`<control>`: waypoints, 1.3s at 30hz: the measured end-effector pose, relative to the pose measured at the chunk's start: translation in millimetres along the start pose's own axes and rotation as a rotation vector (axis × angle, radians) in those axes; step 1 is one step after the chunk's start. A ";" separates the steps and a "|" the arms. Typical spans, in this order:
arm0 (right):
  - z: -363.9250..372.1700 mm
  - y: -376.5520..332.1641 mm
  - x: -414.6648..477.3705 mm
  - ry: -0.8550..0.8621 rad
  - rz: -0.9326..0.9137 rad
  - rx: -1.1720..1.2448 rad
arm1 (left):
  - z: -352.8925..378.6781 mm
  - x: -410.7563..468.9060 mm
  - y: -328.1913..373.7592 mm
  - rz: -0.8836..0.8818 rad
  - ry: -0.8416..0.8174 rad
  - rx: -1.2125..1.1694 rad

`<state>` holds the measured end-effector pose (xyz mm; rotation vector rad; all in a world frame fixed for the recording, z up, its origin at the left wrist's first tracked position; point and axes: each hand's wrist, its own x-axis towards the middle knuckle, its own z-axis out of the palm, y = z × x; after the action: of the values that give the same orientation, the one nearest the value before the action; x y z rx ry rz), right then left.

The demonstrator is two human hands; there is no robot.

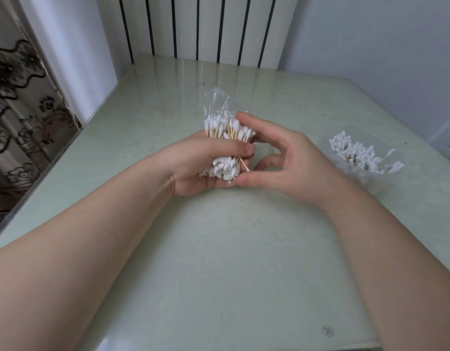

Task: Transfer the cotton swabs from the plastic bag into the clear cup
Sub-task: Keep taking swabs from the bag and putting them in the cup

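My left hand [198,163] grips a thick bundle of cotton swabs [229,130] with wooden sticks and white tips, above the middle of the table. A clear plastic bag [215,100] sticks up loosely behind the bundle's far end. My right hand [282,160] is against the bundle's right side, its fingertips on the upper tips and its thumb at the lower tips, where one swab juts out. At the right stands the clear cup [358,173], holding several swabs [358,150] upright.
The pale green glossy table [231,249] fills the view. A white radiator with dark slits [198,26] stands at its far edge. A flowered curtain [21,117] hangs past the left edge. A white wall is at the right.
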<state>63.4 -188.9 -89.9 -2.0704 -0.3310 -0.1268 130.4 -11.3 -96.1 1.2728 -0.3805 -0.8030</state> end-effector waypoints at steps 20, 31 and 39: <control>6.9 -7.3 3.6 0.175 -0.085 -0.469 | 7.0 0.3 -2.7 0.063 -0.052 -0.002; 13.7 -7.1 6.5 0.088 -0.021 -0.461 | 3.8 3.7 -7.0 0.080 -0.053 0.041; 4.0 -2.5 2.8 0.079 0.033 -0.282 | 7.2 5.0 2.4 0.227 0.267 -0.020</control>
<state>65.2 -183.8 -89.3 -2.3413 -0.2404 -0.2468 129.7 -19.7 -92.7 1.2722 -0.2938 -0.4376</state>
